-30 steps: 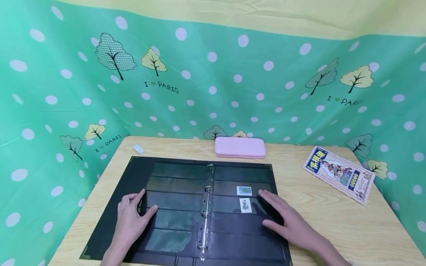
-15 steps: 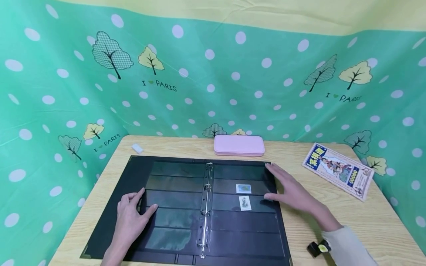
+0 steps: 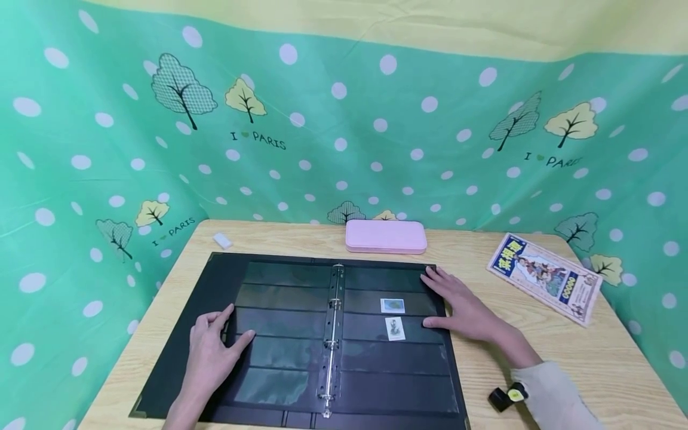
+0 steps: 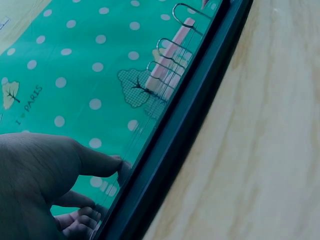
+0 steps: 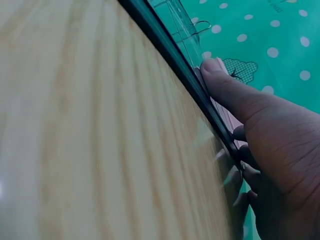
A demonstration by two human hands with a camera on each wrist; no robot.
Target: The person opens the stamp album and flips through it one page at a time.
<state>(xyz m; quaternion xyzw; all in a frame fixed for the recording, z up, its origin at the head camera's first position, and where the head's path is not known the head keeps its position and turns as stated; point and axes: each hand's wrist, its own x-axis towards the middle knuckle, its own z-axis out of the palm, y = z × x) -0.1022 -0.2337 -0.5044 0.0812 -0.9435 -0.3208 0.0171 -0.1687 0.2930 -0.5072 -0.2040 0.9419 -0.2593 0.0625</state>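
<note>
A black ring-bound stamp album (image 3: 185, 340) lies spread out on the wooden table in the head view. Its metal rings (image 3: 333, 334) run down the middle between two black pages with clear strip pockets. Two small stamps sit on the right page: a blue one (image 3: 393, 306) and, just below it, a pale one (image 3: 395, 328). My left hand (image 3: 209, 352) rests on the left page's outer edge, thumb and index finger spread apart. At the right page's outer edge, my right hand (image 3: 464, 307) touches the album with fingers spread; its thumb (image 5: 220, 77) lies on the page in the right wrist view.
Behind the album stands a pink pencil case (image 3: 386, 236), with a white eraser (image 3: 223, 240) at the far left. A printed booklet (image 3: 545, 279) lies at the right. A green dotted cloth (image 3: 344, 161) hangs behind the table. A black strap with a yellow-green patch (image 3: 507, 396) is at the right wrist.
My right hand has moved up along the right page's edge from beside the lower pockets to near the upper corner, then settled slightly inward. My left hand has stayed in place.
</note>
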